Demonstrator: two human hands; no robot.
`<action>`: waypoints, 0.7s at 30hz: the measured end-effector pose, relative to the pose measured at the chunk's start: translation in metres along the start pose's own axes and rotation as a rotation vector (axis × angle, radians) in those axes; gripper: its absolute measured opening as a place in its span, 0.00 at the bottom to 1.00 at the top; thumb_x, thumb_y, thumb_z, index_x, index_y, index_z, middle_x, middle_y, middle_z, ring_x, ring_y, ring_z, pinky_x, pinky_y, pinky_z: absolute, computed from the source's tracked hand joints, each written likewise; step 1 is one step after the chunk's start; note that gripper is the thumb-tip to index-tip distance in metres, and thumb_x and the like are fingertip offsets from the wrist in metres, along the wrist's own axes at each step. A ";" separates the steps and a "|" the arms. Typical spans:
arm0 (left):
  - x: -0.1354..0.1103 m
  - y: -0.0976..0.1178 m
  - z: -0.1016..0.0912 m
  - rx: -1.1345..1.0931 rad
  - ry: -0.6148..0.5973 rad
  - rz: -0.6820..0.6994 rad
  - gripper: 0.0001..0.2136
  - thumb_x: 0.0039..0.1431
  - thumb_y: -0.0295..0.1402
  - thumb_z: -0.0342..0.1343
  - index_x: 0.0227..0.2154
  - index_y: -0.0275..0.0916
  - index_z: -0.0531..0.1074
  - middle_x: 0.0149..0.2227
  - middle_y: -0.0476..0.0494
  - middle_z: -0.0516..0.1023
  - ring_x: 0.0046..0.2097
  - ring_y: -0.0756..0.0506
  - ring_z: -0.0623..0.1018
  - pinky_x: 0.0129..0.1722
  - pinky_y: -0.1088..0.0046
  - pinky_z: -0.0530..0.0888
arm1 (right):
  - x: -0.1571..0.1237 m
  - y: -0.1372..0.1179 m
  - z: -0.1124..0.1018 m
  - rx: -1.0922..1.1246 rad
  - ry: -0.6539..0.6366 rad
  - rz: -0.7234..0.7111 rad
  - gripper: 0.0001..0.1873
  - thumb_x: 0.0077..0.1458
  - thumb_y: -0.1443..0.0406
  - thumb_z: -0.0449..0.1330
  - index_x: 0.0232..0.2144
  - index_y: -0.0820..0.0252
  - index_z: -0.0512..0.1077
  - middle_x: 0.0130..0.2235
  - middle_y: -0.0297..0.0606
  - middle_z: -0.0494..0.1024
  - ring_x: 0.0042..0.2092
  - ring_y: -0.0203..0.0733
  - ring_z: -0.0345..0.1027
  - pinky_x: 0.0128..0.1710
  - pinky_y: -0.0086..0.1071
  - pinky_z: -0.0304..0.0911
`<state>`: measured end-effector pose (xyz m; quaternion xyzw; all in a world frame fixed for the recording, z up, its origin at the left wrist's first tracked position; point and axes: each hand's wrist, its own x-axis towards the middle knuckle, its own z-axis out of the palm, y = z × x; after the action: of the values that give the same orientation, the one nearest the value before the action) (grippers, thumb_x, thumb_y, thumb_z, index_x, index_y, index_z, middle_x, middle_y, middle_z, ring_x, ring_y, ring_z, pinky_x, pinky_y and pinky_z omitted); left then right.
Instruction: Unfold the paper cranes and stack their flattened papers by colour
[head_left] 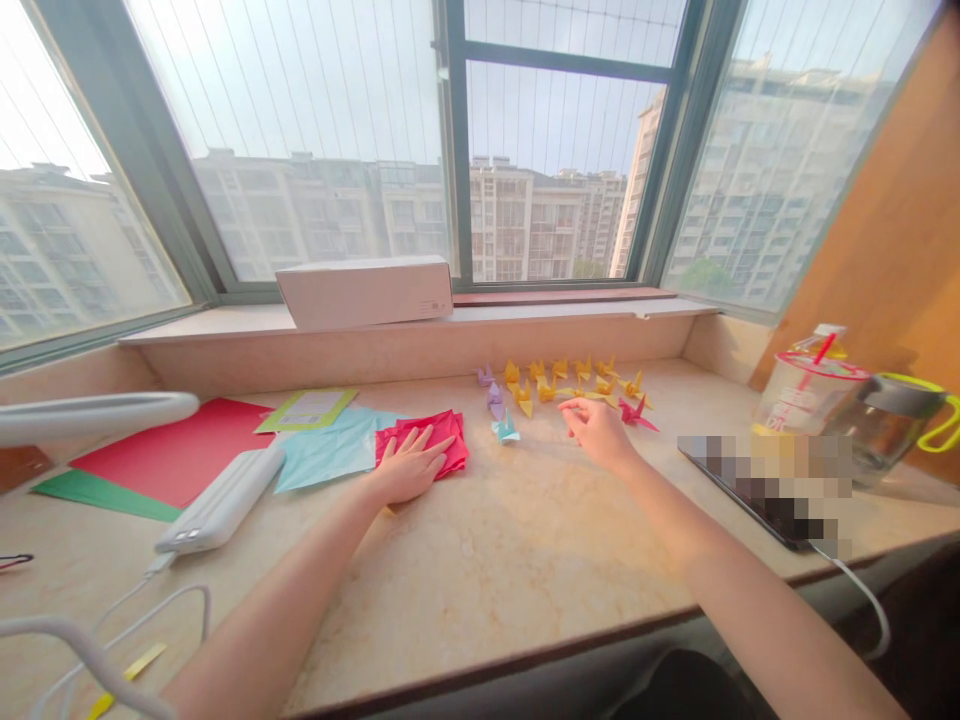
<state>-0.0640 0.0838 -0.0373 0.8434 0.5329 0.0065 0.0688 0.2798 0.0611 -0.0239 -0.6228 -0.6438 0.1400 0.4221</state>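
My left hand (411, 463) lies flat with fingers spread on a small stack of pink-red paper squares (450, 437) on the stone desk (510, 560). My right hand (598, 427) reaches toward a cluster of folded paper cranes (559, 383), mostly yellow, with purple ones at the left. Its fingers are curled together at the tips beside a red crane (637, 412); whether they pinch anything is hidden. A light blue crane (505, 430) stands between the two hands.
Light blue paper (330, 452), red (176, 450) and green (97, 492) sheets lie left. A white power bank (223, 500) with cable sits near them. A white box (365, 290) rests on the sill. A tablet (772, 490), plastic jar (802, 390) and kettle (889, 425) stand right.
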 end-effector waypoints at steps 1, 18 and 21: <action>0.000 -0.001 -0.001 0.010 -0.020 0.023 0.22 0.66 0.40 0.38 0.59 0.50 0.66 0.68 0.39 0.55 0.70 0.32 0.48 0.60 0.33 0.44 | 0.001 0.001 0.000 -0.026 0.001 0.004 0.16 0.58 0.59 0.53 0.40 0.59 0.76 0.25 0.35 0.79 0.24 0.39 0.72 0.28 0.30 0.65; -0.006 0.005 -0.016 0.004 0.321 0.112 0.21 0.67 0.44 0.41 0.55 0.48 0.72 0.62 0.40 0.68 0.63 0.34 0.64 0.63 0.46 0.56 | 0.035 0.077 -0.048 -0.535 0.301 0.251 0.26 0.56 0.72 0.54 0.57 0.63 0.68 0.56 0.57 0.70 0.58 0.59 0.63 0.53 0.47 0.58; -0.010 0.014 -0.019 0.015 0.486 0.171 0.19 0.67 0.40 0.42 0.48 0.42 0.76 0.55 0.38 0.75 0.57 0.36 0.71 0.59 0.53 0.64 | 0.039 0.079 -0.047 -0.509 0.297 0.226 0.22 0.55 0.72 0.55 0.52 0.64 0.73 0.48 0.55 0.77 0.52 0.60 0.68 0.50 0.48 0.60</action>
<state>-0.0575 0.0715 -0.0166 0.8595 0.4605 0.2108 -0.0684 0.3725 0.0953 -0.0365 -0.7896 -0.5163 -0.0720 0.3237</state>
